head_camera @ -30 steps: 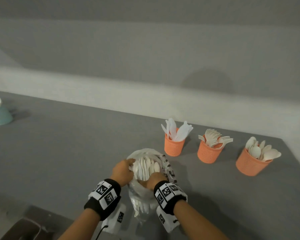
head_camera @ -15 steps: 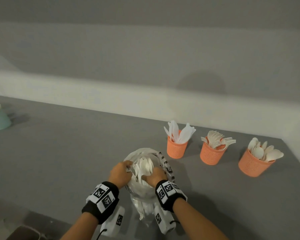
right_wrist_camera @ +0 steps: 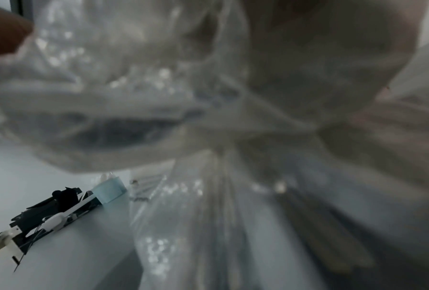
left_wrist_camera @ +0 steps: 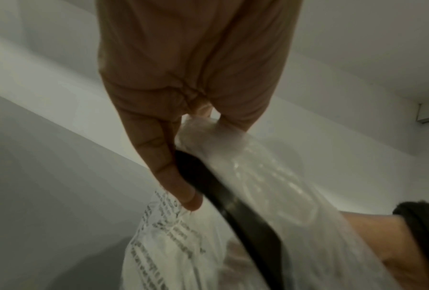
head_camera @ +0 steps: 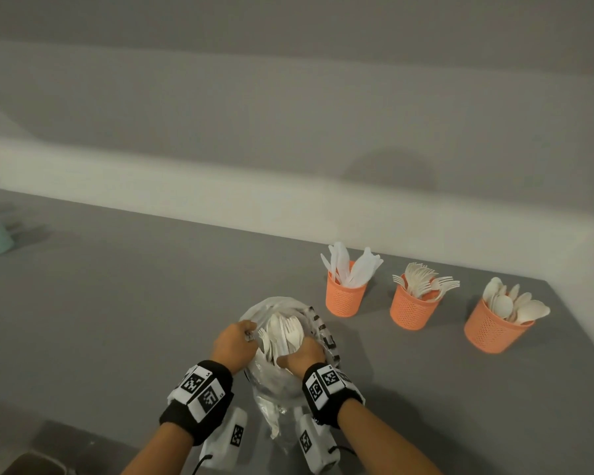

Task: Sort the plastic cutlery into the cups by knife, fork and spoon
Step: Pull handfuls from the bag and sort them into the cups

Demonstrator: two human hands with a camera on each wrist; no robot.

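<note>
Head view: a grey table point(head_camera: 117, 303) carries three orange cups point(head_camera: 343, 296) already sorted. Both hands hold a bag point(head_camera: 282, 382) open, exposing the cutlery point(head_camera: 285, 332).

Left wrist view: left hand point(left_wrist_camera: 183, 98) pinches the rim.

Right wrist view: only blurred plastic; the right hand's point(head_camera: 302, 354) fingers look curled into the bag's rim.

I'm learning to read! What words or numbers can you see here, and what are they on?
No text can be read for sure.
Plastic bag: rows of dark print, too blurred to read.
Same bag, head view: a printed strip on its right edge, too small to read.
Left wristband: black-and-white square codes and tiny marks, too small to read.
Right wristband: square codes only.
Orange cups: no writing visible.
</note>
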